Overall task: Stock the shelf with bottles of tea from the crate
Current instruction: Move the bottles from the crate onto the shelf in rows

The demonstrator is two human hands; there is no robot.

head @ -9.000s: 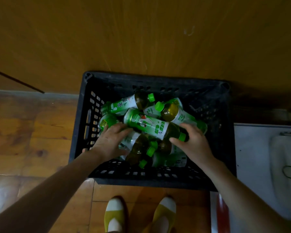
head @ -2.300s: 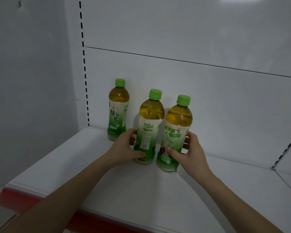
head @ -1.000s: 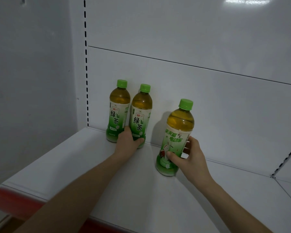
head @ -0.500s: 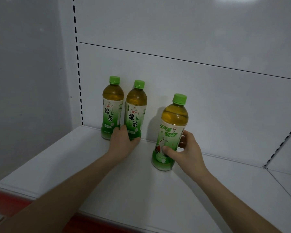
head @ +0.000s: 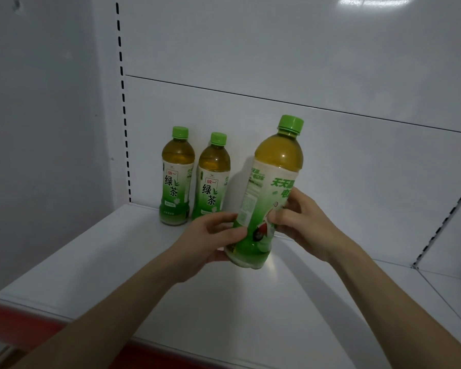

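Note:
Two green-capped tea bottles stand side by side at the back left of the white shelf (head: 117,262): the left bottle (head: 176,177) and the second bottle (head: 212,179). A third tea bottle (head: 269,187), closer to me, is lifted slightly off the shelf and tilted, its label turned partly sideways. My left hand (head: 210,241) holds its lower left side with thumb and fingers. My right hand (head: 298,222) grips its label from the right. The crate is out of view.
The shelf's white back panel (head: 330,155) and a slotted upright (head: 123,102) rise behind the bottles. A red strip (head: 24,323) runs along the shelf's front edge. Another slotted upright (head: 447,219) marks the adjoining shelf section on the right.
My left hand left the second bottle and came over to the third one. The third bottle has come up off the shelf toward me and turned, now held by both hands.

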